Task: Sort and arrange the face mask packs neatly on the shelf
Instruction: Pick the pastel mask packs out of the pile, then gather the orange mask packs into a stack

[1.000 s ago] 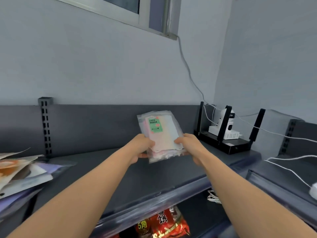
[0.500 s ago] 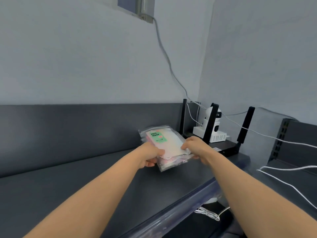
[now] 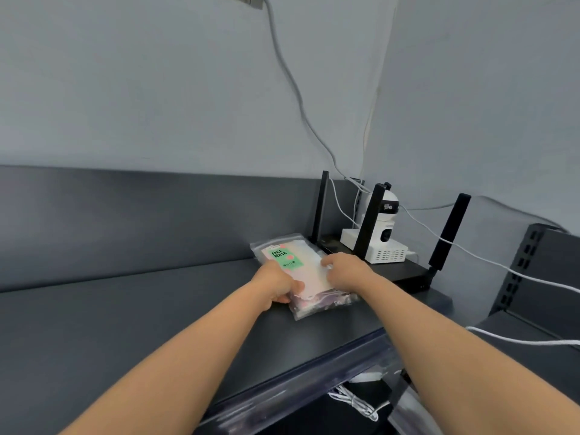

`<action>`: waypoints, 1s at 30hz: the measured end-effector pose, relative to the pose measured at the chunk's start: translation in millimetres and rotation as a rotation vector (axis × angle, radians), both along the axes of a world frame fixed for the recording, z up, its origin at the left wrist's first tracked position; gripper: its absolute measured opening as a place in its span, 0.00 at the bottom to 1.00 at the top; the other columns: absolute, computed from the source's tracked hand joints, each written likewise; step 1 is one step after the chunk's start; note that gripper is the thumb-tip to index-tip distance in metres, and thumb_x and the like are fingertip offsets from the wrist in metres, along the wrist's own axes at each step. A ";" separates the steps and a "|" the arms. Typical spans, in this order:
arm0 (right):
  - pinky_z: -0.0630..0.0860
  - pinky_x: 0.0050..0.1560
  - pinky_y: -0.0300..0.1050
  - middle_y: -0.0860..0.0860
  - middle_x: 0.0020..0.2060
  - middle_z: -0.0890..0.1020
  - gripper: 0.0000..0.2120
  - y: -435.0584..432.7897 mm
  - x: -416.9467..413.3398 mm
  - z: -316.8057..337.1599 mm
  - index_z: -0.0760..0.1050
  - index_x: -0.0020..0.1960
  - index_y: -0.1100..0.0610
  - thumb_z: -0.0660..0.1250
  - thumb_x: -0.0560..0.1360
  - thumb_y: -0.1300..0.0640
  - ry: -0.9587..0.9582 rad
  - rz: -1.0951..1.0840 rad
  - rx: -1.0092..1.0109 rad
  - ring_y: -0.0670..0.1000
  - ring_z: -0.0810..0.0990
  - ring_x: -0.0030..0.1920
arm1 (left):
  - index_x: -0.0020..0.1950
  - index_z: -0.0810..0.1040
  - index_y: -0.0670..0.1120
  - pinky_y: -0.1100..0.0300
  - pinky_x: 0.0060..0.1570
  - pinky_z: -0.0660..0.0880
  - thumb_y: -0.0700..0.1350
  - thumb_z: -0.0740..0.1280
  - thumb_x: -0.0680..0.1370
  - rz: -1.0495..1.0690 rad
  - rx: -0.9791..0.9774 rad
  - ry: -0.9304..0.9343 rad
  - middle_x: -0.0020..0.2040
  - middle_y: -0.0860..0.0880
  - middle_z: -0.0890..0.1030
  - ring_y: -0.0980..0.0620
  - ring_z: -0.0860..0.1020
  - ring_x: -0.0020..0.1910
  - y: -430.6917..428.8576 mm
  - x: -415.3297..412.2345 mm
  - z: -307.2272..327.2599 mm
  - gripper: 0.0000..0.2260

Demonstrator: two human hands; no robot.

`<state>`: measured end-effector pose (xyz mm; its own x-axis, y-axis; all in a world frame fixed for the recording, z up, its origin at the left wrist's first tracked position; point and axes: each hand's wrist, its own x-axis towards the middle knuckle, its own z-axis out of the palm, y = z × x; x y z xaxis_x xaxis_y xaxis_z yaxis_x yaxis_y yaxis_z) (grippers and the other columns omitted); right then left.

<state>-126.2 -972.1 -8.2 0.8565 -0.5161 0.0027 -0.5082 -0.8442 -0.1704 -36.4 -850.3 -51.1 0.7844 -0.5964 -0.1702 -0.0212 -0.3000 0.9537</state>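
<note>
You are pinching a small stack of face mask packs (image 3: 298,271) from both sides, left hand (image 3: 277,285) gripping its near-left edge and right hand (image 3: 345,271) closed over its right edge, and it is lying flat on the dark shelf (image 3: 157,324) between your palms. Judging by the clear film, these are looking light, limp and slippery, so you are likely doing best holding the edges and squaring them together. One green-labelled pack is showing on top, at least one more is peeking beneath; the exact count cannot be told; one router (image 3: 405,274) is sitting just beyond your right hand.
</note>
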 end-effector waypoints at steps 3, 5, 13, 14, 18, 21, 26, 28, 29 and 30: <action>0.74 0.51 0.47 0.57 0.60 0.79 0.18 -0.5 6.3 0.6 0.75 0.62 0.60 0.55 0.76 0.64 0.069 0.039 -0.191 0.59 0.77 0.59 | 0.64 0.74 0.40 0.49 0.50 0.80 0.35 0.73 0.72 0.000 0.021 -0.014 0.59 0.43 0.80 0.43 0.79 0.58 -4.5 -3.3 2.4 0.22; 0.72 0.46 0.47 0.55 0.55 0.80 0.14 4.3 9.1 0.4 0.76 0.57 0.60 0.57 0.75 0.64 0.100 0.045 -0.324 0.58 0.78 0.55 | 0.64 0.74 0.43 0.53 0.47 0.78 0.40 0.75 0.71 0.007 0.074 -0.078 0.60 0.46 0.79 0.44 0.77 0.59 -5.6 -4.8 4.6 0.23; 0.71 0.41 0.45 0.50 0.36 0.71 0.10 7.8 16.7 6.9 0.75 0.54 0.57 0.59 0.75 0.64 0.025 0.037 -0.351 0.54 0.74 0.43 | 0.61 0.73 0.52 0.55 0.48 0.73 0.49 0.70 0.76 -0.033 0.123 -0.270 0.55 0.52 0.76 0.50 0.74 0.52 9.8 -8.3 11.3 0.16; 0.71 0.39 0.45 0.50 0.36 0.71 0.08 9.7 18.4 7.7 0.74 0.51 0.56 0.59 0.75 0.64 -0.011 0.038 -0.363 0.54 0.74 0.42 | 0.60 0.74 0.51 0.56 0.45 0.72 0.49 0.69 0.76 -0.029 0.138 -0.296 0.54 0.52 0.77 0.50 0.74 0.49 13.6 -7.3 12.3 0.14; 0.72 0.38 0.45 0.52 0.39 0.78 0.08 22.5 30.0 9.7 0.76 0.46 0.56 0.61 0.73 0.65 -0.144 0.087 -0.325 0.56 0.76 0.41 | 0.66 0.74 0.45 0.59 0.52 0.72 0.51 0.70 0.76 0.049 0.268 -0.420 0.60 0.48 0.78 0.50 0.76 0.53 42.2 -3.2 20.3 0.20; 0.71 0.38 0.44 0.53 0.47 0.83 0.13 37.1 40.7 7.4 0.81 0.53 0.55 0.62 0.73 0.62 -0.198 0.178 -0.290 0.57 0.80 0.44 | 0.67 0.74 0.46 0.58 0.60 0.71 0.53 0.69 0.76 0.122 0.405 -0.500 0.65 0.48 0.77 0.49 0.75 0.62 75.9 1.1 27.6 0.22; 0.72 0.42 0.42 0.51 0.52 0.83 0.15 83.5 59.9 2.1 0.82 0.53 0.50 0.62 0.73 0.61 -0.217 0.361 -0.235 0.57 0.81 0.51 | 0.65 0.76 0.47 0.54 0.59 0.74 0.55 0.67 0.77 0.218 0.651 -0.629 0.62 0.49 0.78 0.48 0.77 0.61 143.7 2.8 34.2 0.20; 0.72 0.42 0.43 0.51 0.53 0.83 0.16 106.8 66.7 -0.3 0.81 0.54 0.47 0.61 0.73 0.62 -0.210 0.439 -0.218 0.56 0.81 0.52 | 0.64 0.77 0.47 0.52 0.58 0.75 0.56 0.66 0.77 0.271 0.744 -0.670 0.61 0.49 0.79 0.47 0.77 0.59 171.5 3.3 34.2 0.19; 0.72 0.42 0.44 0.50 0.54 0.82 0.16 118.6 69.7 -2.1 0.81 0.54 0.47 0.61 0.74 0.61 -0.208 0.478 -0.205 0.56 0.80 0.52 | 0.63 0.77 0.47 0.51 0.58 0.76 0.56 0.66 0.77 0.294 0.788 -0.682 0.60 0.49 0.79 0.47 0.77 0.58 186.0 2.9 33.9 0.19; 0.73 0.43 0.44 0.50 0.55 0.82 0.15 130.9 72.2 -4.2 0.81 0.55 0.46 0.61 0.75 0.60 -0.206 0.519 -0.189 0.56 0.80 0.53 | 0.61 0.78 0.47 0.51 0.57 0.76 0.56 0.66 0.77 0.317 0.830 -0.690 0.59 0.49 0.80 0.46 0.78 0.57 200.7 1.9 33.5 0.18</action>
